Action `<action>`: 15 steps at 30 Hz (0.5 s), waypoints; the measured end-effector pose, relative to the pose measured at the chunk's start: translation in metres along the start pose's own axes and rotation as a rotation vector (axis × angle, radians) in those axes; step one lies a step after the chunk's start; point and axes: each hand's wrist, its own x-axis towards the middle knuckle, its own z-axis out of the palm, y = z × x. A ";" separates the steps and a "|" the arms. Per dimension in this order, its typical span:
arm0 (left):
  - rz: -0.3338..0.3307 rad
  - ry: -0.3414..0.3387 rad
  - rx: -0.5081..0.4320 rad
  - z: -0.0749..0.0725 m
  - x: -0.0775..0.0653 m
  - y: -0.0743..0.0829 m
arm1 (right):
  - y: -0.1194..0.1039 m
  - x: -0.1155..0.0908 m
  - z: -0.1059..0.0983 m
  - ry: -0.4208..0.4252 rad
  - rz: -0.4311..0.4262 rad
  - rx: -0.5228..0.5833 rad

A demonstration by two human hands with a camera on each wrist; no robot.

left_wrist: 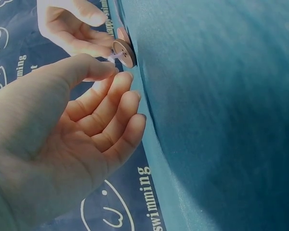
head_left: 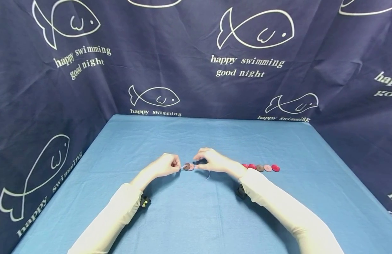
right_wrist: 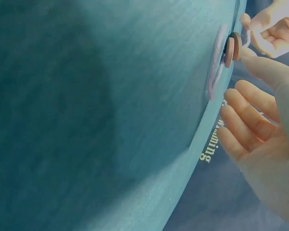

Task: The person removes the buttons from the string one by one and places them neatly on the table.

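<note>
A brown button [head_left: 186, 166] and a pink button [head_left: 191, 166] stand face to face on a pale string [head_left: 209, 175], near the table's middle. In the left wrist view, the string passes through the holes of the brown button [left_wrist: 124, 53]. My left hand [head_left: 165, 164] pinches the string's end just left of the brown button. My right hand [head_left: 212, 160] is just right of the pink button, its thumb and fingers apart and loosely bent. In the right wrist view, the string [right_wrist: 216, 67] trails along the cloth from the pink button [right_wrist: 229, 52]; whether my right thumb touches a button, I cannot tell.
To the right lies a row of several loose buttons, red [head_left: 275, 168], pink [head_left: 267, 168] and brown [head_left: 260, 168], partly behind my right wrist. A blue cloth [head_left: 183, 211] covers the table. Dark fish-print curtains [head_left: 196, 70] enclose its back and sides.
</note>
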 end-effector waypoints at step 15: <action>0.013 0.016 0.014 0.000 0.001 -0.002 | -0.006 0.010 0.008 -0.047 0.010 -0.012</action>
